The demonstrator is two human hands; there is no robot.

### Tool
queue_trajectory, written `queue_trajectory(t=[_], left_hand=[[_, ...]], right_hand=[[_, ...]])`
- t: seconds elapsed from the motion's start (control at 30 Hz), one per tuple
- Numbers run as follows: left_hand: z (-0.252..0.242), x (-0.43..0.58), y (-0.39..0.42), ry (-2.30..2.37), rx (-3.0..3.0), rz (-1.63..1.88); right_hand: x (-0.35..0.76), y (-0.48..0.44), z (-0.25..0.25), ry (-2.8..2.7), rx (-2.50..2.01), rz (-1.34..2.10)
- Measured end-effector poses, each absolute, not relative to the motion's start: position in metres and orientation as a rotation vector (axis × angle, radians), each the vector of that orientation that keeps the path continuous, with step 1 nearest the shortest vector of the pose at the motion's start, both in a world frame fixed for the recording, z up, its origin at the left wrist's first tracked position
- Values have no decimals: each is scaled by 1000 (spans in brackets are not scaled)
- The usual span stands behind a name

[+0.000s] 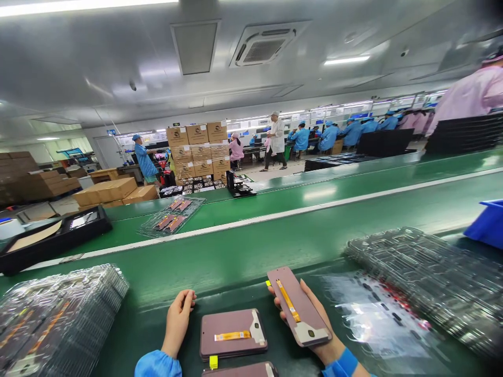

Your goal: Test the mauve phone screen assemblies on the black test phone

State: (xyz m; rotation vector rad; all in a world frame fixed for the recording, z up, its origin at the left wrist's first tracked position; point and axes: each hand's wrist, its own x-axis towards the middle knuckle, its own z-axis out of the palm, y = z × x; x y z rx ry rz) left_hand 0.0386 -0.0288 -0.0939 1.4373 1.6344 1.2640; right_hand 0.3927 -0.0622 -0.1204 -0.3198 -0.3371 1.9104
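My right hand (314,319) is closed around a brown phone display panel (298,306) with an orange flex cable down its back, holding it tilted just above the green work surface. My left hand (178,319) rests on the surface with its fingers curled loosely and together, holding nothing, just left of a second brown panel (232,333) that lies flat. A third panel (239,369) shows at the bottom edge. Both wrists wear blue sleeves.
A stack of clear plastic trays (58,314) sits at the left and another (424,277) at the right, with clear film (373,314) beside it. A blue bin (487,222), a tray with panels (173,215) on the green conveyor (314,214), a black tray (51,235), cardboard boxes and several co-workers lie beyond.
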Motion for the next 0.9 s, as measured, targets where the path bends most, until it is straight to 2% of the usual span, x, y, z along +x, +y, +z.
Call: queue_trajectory(t=[0.9], left_hand=[[-94, 39, -28, 1632, 1450, 1249]], right_hand=[[392, -64, -115, -304, -333, 1902]])
